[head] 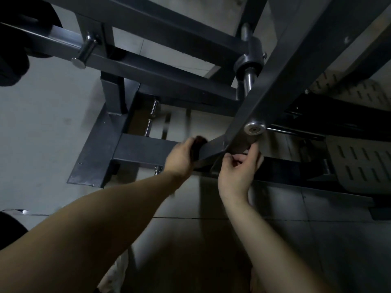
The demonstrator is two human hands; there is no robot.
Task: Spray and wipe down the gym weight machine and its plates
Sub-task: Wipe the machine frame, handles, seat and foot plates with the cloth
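Floor: large grey tiles (275, 240), dim light, and the machine base stood on them.
Machine: dark grey square-tube steel weight machine (146, 149) filled the upper half of the view. Its base corner was at the left, with cross tubes running towards the centre.
Plates: black round weight plates (12, 66) sat at the machine's upper-left end, cut off by the view edge and well apart from both hands.
Peg: short chrome cylindrical peg (84, 51) stuck out of the upper-left arm, near the plates.
Beam: wide dark grey diagonal beam (296, 70) ran from the top right down to the centre, with a round chrome pivot cap (254, 127) near its lower end.
Footplates: pale grey slotted metal footplates (359, 163) were at the machine's right side.
Left hand: left hand (182, 157) had its fingers wrapped round a dark reddish-brown cloth wad (198, 141). It pressed the cloth on the low cross tube just where the tube met the beam's lower end. Both hand and cloth were motion-blurred.
Right hand: right hand (239, 168) was just below the beam's lower end, under the pivot cap. Its fingers were curled with the tips at the beam's underside edge. I couldn't tell whether it gripped anything.
Spacing: the hands were near each other, not touching.
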